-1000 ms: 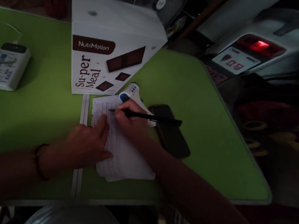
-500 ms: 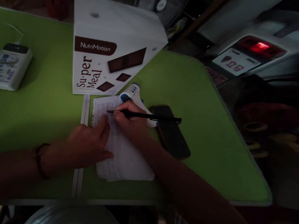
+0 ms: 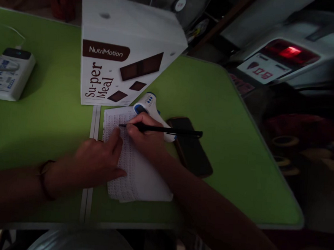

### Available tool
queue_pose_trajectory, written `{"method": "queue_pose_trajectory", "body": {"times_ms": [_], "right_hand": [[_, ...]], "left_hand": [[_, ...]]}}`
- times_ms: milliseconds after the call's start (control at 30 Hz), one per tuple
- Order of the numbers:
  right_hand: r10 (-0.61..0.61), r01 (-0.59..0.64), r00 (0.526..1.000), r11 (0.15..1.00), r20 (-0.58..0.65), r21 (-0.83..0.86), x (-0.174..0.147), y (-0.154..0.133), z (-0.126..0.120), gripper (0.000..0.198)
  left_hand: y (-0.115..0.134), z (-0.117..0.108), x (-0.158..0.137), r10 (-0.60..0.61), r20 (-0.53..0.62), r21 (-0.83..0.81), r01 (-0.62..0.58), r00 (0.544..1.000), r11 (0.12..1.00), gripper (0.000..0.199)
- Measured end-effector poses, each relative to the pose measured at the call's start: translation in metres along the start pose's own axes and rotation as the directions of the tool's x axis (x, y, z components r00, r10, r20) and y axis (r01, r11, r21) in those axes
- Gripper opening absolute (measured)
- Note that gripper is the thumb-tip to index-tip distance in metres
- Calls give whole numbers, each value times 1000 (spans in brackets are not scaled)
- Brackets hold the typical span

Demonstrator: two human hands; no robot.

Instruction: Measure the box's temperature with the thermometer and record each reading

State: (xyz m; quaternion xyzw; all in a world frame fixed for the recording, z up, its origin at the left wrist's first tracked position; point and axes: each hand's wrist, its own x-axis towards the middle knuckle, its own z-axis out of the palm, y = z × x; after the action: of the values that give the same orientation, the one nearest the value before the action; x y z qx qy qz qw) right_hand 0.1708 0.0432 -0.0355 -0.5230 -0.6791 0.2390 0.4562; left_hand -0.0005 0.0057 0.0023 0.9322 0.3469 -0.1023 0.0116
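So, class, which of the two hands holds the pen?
The right hand: it grips the black pen, while the left hand, with a dark band at the wrist, touches the paper.

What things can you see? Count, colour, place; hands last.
Table: 1, green, centre
Paper: count unclear, white, centre
Box: 1, mostly white, beyond paper
Pen: 1, black, centre
Handheld device: 1, mostly white, near paper
Phone: 1, dark, right of paper
Cabled block: 1, white, left
Fan: 1, grey, back
Lit machine: 1, white, upper right
Rings: count unclear, yellowish, far right
Bracelet: 1, dark, lower left
Left hand: 1, bare, on paper
Right hand: 1, bare, on pen
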Motion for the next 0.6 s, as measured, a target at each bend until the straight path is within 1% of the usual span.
{"method": "queue_pose_trajectory", "body": {"times_ms": [133, 300, 467, 600], "right_hand": [[4, -3, 999, 1000, -44, 20, 0, 1, 1, 9], [-15, 16, 1000, 999, -9, 29, 1, 1, 0, 9], [-43, 44, 998, 999, -55, 16, 0, 1, 0, 10], [-64, 64, 997, 998, -51, 13, 0, 2, 0, 11]], "left_hand": [[0, -1, 0, -8, -9, -18, 8, 1000, 1000, 75], [-1, 1, -2, -1, -13, 2, 1, 1000, 1000, 75], [0, 2, -1, -12, -18, -6, 12, 1000, 1000, 75], [1, 1, -1, -2, -10, 0, 2, 1000, 1000, 75]]}}
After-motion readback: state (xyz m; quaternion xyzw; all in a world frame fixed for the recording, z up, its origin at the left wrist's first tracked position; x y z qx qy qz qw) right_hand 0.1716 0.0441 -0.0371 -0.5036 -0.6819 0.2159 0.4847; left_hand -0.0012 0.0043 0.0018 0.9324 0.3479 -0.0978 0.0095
